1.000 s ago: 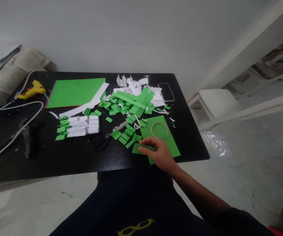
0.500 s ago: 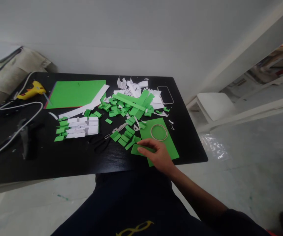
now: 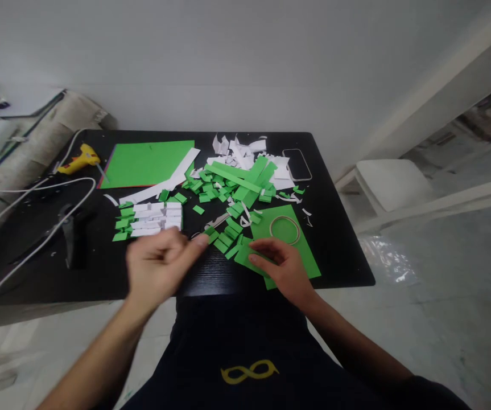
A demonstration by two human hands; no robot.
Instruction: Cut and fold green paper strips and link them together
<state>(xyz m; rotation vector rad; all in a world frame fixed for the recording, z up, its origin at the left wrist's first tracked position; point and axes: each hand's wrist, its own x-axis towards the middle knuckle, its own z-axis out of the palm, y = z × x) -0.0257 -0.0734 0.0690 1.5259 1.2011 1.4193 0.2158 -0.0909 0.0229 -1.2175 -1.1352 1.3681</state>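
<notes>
Head view: I see right hand [image 3: 287,272] pinching green strip [image 3: 242,255]; left hand [image 3: 155,263] curled, grip unclear. Probably strip handling; next needs steady pinch.

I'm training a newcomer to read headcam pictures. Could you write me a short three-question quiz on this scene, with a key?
1. Multiple choice: what does the right hand hold?
A) a cable
B) a green paper strip
C) a pair of pliers
2. True or false: the yellow glue gun lies toward the left end of the black table, as the camera sees it.
3. Fill in: the beige ring lies on a ___ sheet.

Key: 1. B; 2. True; 3. green.
</notes>
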